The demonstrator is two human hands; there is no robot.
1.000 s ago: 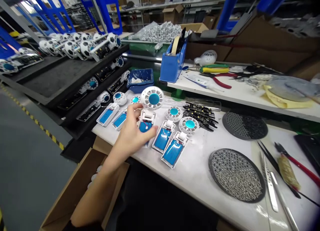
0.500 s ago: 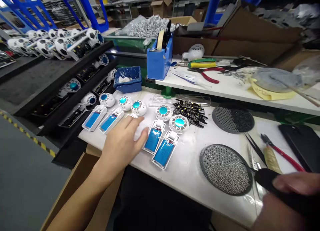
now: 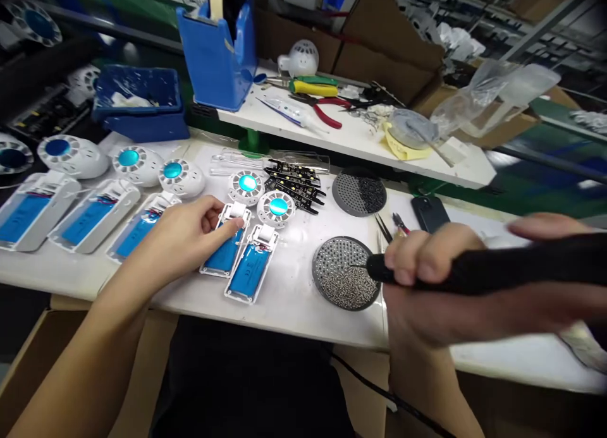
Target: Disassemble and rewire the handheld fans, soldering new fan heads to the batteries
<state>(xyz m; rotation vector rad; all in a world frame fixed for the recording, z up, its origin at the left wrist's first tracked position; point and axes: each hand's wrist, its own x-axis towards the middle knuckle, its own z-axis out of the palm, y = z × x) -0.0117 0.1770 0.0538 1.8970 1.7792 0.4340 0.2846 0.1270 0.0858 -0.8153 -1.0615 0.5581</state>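
My left hand (image 3: pixel 184 232) is closed at the upper end of a white plastic housing with a blue battery (image 3: pixel 222 251), its thumb across the housing and its other fingers curled at the left side. A similar housing (image 3: pixel 249 267) lies just right of it, joined to a round vented head (image 3: pixel 276 208). My right hand (image 3: pixel 427 286) grips a black electric screwdriver (image 3: pixel 512 264), held nearly level. Its thin bit points left over a round perforated tray of small silver screws (image 3: pixel 346 273); whether the bit touches a screw I cannot tell.
More white units (image 3: pixel 85 217) stand in a row at left. Black circuit boards (image 3: pixel 296 185) and a tray of dark screws (image 3: pixel 360 191) lie behind. A blue tape dispenser (image 3: pixel 218 59) and pliers (image 3: pixel 327 109) occupy the shelf; a blue bin (image 3: pixel 142 103) sits left, a phone (image 3: pixel 429 215) right.
My left hand has moved right, from among the left units onto a battery housing. My right hand has brought the screwdriver further into view, its bit still over the silver screws. The view has turned right.
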